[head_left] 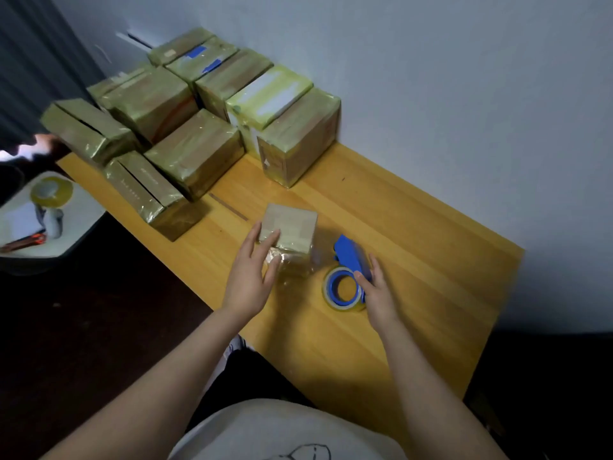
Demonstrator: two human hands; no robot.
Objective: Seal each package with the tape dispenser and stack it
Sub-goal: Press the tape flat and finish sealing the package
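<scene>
On the table [431,260], left hand [252,267] is pressing straight fingers on the package [292,227]; right hand [376,288], fingers apart, is touching the tape dispenser [346,273] — ungripped, it could slip.

Glossy taped cardboard package [292,227]; smooth wood table [398,244]; dispenser [348,260] probably plastic.

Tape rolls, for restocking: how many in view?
2. A loaded roll in the blue dispenser by the right hand; a spare roll on the white side surface. More may be hidden.
</scene>
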